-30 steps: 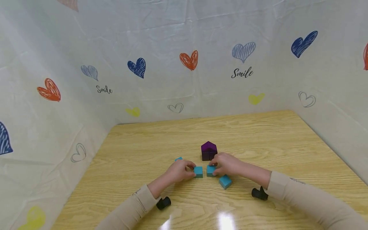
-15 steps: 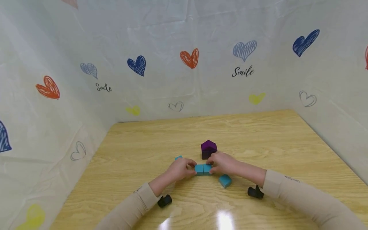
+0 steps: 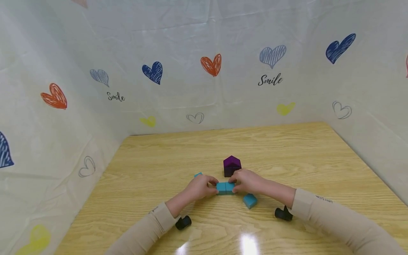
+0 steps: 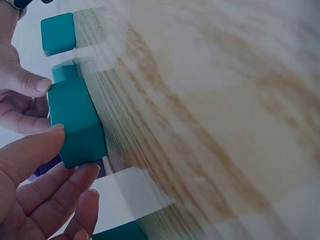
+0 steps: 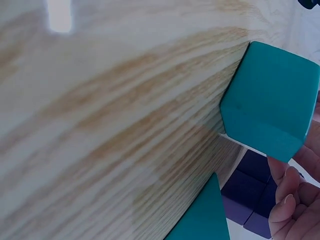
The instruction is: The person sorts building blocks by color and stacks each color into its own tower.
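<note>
Two blue blocks stand side by side near the middle of the table, their faces meeting in the head view. My left hand [image 3: 200, 187] pinches the left block [image 3: 221, 188] at its outer end, thumb in front and fingers behind. From the other side my right hand [image 3: 249, 181] pinches the right block [image 3: 230, 188] between thumb and fingers. In the left wrist view the pair forms one row, with the left thumb [image 4: 37, 147] along its side. A loose blue block [image 3: 250, 200] lies just in front of my right hand.
A purple block shape [image 3: 232, 166] with a peaked top stands just behind the pair. Another blue block [image 3: 198, 174] is partly hidden behind my left hand. The wooden table [image 3: 159, 156] ends at a white sheet [image 3: 178, 95] printed with hearts.
My right hand has slid its block leftward until the gap to the left block closed. Over the last half second both hands have stayed almost still.
</note>
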Demonstrator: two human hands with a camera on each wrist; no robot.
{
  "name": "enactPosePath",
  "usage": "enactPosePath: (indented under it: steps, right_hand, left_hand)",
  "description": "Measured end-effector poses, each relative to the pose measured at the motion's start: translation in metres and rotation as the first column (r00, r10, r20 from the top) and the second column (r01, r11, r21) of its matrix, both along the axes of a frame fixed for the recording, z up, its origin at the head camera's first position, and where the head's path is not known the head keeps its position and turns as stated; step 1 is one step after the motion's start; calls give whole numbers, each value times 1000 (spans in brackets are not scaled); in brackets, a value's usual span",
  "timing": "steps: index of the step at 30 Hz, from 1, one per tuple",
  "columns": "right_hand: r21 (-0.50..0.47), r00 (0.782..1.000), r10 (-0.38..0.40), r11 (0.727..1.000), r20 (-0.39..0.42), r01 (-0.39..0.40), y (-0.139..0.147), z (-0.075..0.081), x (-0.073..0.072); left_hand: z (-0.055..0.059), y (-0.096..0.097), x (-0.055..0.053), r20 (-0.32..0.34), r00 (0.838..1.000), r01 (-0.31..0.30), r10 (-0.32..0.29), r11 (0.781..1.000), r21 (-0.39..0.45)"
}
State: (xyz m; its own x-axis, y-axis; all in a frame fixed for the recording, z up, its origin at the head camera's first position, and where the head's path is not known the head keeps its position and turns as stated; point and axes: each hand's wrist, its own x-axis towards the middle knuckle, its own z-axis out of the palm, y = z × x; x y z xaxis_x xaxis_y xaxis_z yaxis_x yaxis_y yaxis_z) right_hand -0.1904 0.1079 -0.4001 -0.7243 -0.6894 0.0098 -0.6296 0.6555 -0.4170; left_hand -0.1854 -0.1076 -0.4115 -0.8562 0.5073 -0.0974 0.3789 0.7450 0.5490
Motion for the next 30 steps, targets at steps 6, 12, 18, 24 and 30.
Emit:
enactPosePath:
  steps: [6, 12, 18, 24, 30]
  right_hand:
    - [-10, 1000, 13, 1000, -4, -13, 0, -1, -1]
    - [-13, 1000, 13, 1000, 5, -13, 0, 0, 0]
    - [-10, 1000, 1, 1000, -5, -1, -2, 1, 1]
    - [7, 999, -18, 1000, -26, 18, -2, 1, 3]
    - [-9, 997, -77, 997, 13, 77, 4, 10, 6]
  left_hand:
    - [1, 0, 0, 7, 1000, -10, 10, 1000, -8]
    - [2, -1, 0, 3, 1000, -9, 9, 1000, -13]
    - [2, 0, 0, -12, 1000, -6, 5, 1000, -27]
    - [2, 1, -1, -8, 1000, -11, 11, 999, -35]
    - [-1, 1, 0, 3, 1000, 5, -5, 1000, -15]
